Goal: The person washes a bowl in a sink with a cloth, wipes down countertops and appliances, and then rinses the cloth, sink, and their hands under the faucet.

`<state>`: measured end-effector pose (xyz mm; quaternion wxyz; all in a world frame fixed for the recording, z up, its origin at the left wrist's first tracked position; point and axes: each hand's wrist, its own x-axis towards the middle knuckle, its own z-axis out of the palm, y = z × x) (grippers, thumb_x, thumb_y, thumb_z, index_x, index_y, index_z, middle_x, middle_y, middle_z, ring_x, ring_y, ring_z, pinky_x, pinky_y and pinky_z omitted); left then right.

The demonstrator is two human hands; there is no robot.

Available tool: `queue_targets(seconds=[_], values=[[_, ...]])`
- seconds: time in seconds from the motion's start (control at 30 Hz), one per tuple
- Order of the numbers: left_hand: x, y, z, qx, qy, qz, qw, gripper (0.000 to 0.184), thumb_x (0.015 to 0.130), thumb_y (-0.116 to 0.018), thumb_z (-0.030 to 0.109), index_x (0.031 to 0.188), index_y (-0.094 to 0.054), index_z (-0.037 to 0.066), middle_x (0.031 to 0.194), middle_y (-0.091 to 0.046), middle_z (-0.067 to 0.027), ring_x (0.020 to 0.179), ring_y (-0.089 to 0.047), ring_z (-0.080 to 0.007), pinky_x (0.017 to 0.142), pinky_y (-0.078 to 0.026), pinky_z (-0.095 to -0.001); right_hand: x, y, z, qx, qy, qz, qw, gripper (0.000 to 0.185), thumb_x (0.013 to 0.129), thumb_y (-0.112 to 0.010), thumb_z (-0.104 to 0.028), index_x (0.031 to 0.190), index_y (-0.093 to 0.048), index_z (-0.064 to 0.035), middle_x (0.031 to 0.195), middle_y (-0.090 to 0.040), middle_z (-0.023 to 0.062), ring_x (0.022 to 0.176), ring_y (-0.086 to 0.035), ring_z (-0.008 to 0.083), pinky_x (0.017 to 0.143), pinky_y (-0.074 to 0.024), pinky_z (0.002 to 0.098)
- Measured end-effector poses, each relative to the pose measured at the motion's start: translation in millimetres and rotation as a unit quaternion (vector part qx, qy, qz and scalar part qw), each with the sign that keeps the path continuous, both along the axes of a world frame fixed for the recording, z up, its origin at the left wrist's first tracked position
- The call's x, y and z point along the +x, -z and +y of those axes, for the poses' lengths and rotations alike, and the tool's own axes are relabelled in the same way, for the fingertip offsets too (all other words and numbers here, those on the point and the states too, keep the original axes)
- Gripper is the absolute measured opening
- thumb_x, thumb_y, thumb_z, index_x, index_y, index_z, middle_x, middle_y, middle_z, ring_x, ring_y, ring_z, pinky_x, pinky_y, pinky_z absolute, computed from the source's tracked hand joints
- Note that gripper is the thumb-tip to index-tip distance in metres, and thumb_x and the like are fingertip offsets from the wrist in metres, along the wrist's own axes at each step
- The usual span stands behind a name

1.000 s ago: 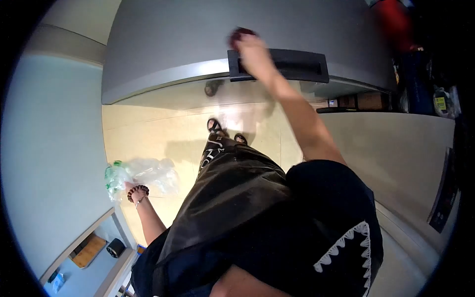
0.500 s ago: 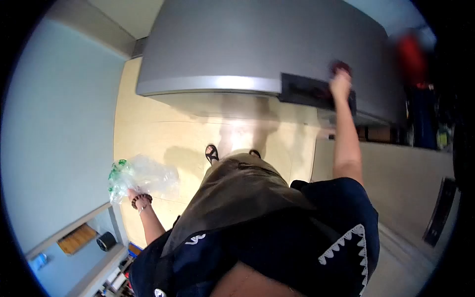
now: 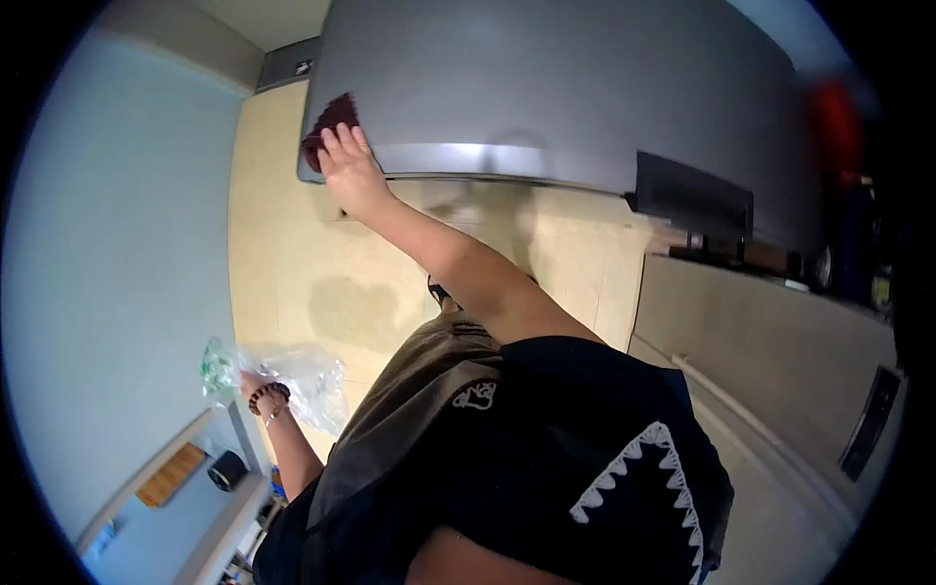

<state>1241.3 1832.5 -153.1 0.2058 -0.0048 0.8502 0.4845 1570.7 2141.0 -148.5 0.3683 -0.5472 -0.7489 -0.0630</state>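
Observation:
My right hand (image 3: 353, 175) reaches across to the left end of a large grey appliance (image 3: 546, 88). Its fingers press a dark red cloth (image 3: 341, 112) against the surface near the front left corner. The cloth is bunched, with part of it sticking out past the fingertips. Low on the left, my left hand (image 3: 252, 380) is closed on a clear plastic bag (image 3: 307, 385) with green print. The bag hangs loosely above the floor, and its folds partly hide the fingers.
A black recessed panel (image 3: 692, 195) is set in the appliance's front edge. A pale wall (image 3: 127, 244) runs along the left, with a shelf holding a wooden block (image 3: 171, 476) and a dark cylinder (image 3: 227, 470). At right stands a cabinet (image 3: 760, 331). A blurred red object (image 3: 837, 127) is beyond.
My right hand has swept left with the cloth, from beside the black panel to the appliance's left corner. The left hand still holds the bag, slightly shifted. The view has moved a little.

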Motion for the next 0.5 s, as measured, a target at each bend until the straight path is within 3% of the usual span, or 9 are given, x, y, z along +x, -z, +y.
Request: queue_targets(seconds=[0.07, 0.1, 0.13, 0.17, 0.2, 0.3, 0.4, 0.43, 0.5], values=[[5, -22, 43, 0.002, 0.031, 0.014, 0.999, 0.042, 0.086, -0.036, 0.035, 0.102, -0.051, -0.001, 0.093, -0.054, -0.0088, 0.074, -0.054, -0.0212, 0.064, -0.047, -0.0296, 34, -23, -12, 0.063, -0.125, 0.034, 0.990, 0.018, 0.069, -0.047, -0.010, 0.080, -0.056, 0.0009, 0.104, -0.052, 0.0197, 0.107, -0.042, 0.0318, 0.095, -0.0265, 0.0438], [14, -32, 53, 0.019, 0.039, 0.010, 0.999, 0.042, 0.086, -0.036, 0.035, 0.103, -0.050, -0.001, 0.093, -0.054, -0.0087, 0.075, -0.054, -0.0209, 0.064, -0.048, -0.0290, 75, -43, -32, -0.011, -0.157, 0.077, 0.985, 0.018, 0.070, -0.048, -0.010, 0.081, -0.057, 0.0015, 0.102, -0.053, 0.0195, 0.101, -0.047, 0.0323, 0.092, -0.0307, 0.0441], [20, -40, 63, 0.034, 0.041, 0.002, 0.999, 0.042, 0.086, -0.036, 0.034, 0.102, -0.050, -0.001, 0.092, -0.054, -0.0093, 0.073, -0.054, -0.0212, 0.063, -0.047, -0.0295, 107, -27, -45, 0.108, -0.072, 0.016, 0.991, 0.018, 0.069, -0.050, -0.009, 0.081, -0.057, 0.0017, 0.099, -0.054, 0.0200, 0.096, -0.050, 0.0319, 0.089, -0.0350, 0.0424], [26, -48, 74, 0.050, 0.043, -0.006, 0.998, 0.042, 0.086, -0.036, 0.034, 0.102, -0.050, -0.002, 0.091, -0.055, -0.0098, 0.072, -0.054, -0.0214, 0.061, -0.046, -0.0300, 146, -43, -65, 0.090, -0.059, 0.065, 0.992, 0.029, 0.067, -0.051, -0.004, 0.095, -0.055, 0.0040, 0.108, -0.050, 0.0207, 0.105, -0.045, 0.0344, 0.092, -0.0322, 0.0440], [29, -50, 80, 0.071, 0.031, -0.017, 0.997, 0.041, 0.085, -0.036, 0.032, 0.101, -0.051, -0.003, 0.089, -0.056, -0.0109, 0.069, -0.054, -0.0219, 0.059, -0.045, -0.0310, 177, -17, -68, 0.131, 0.129, -0.019, 0.983, 0.024, 0.068, -0.051, -0.004, 0.091, -0.056, 0.0018, 0.098, -0.055, 0.0195, 0.098, -0.050, 0.0311, 0.089, -0.0363, 0.0432], [23, -37, 89, 0.060, 0.058, -0.024, 0.996, 0.042, 0.085, -0.039, 0.034, 0.100, -0.051, -0.003, 0.087, -0.056, -0.0104, 0.070, -0.055, -0.0219, 0.059, -0.046, -0.0299, 284, -11, -108, -0.011, 0.256, -0.021, 0.966, 0.029, 0.077, -0.042, -0.005, 0.103, -0.049, 0.0033, 0.116, -0.043, 0.0214, 0.111, -0.037, 0.0359, 0.096, -0.0237, 0.0465], [23, -32, 94, 0.151, 0.088, -0.047, 0.984, 0.043, 0.083, -0.041, 0.036, 0.099, -0.051, -0.003, 0.085, -0.057, -0.0101, 0.072, -0.056, -0.0223, 0.060, -0.047, -0.0319, 281, -22, -124, -0.045, 0.336, -0.043, 0.940, 0.029, 0.082, -0.036, -0.004, 0.109, -0.044, 0.0046, 0.125, -0.034, 0.0216, 0.118, -0.030, 0.0350, 0.098, -0.0205, 0.0446], [19, -32, 98, 0.103, 0.107, -0.021, 0.989, 0.043, 0.088, -0.033, 0.032, 0.101, -0.050, -0.006, 0.093, -0.055, -0.0112, 0.079, -0.054, -0.0221, 0.063, -0.049, -0.0308, 245, -34, -121, -0.085, 0.310, 0.270, 0.908, 0.034, 0.085, -0.033, -0.004, 0.118, -0.036, 0.0033, 0.131, -0.024, 0.0194, 0.123, -0.023, 0.0299, 0.101, -0.0172, 0.0414], [29, -34, 106, 0.111, 0.123, -0.014, 0.986, 0.044, 0.085, -0.039, 0.034, 0.103, -0.049, -0.005, 0.094, -0.055, -0.0120, 0.079, -0.055, -0.0229, 0.063, -0.047, -0.0318, 191, -18, -129, 0.059, 0.126, 0.198, 0.970, 0.041, 0.089, -0.029, -0.020, 0.122, -0.031, 0.0045, 0.128, -0.029, 0.0210, 0.122, -0.021, 0.0298, 0.102, -0.0122, 0.0388]])
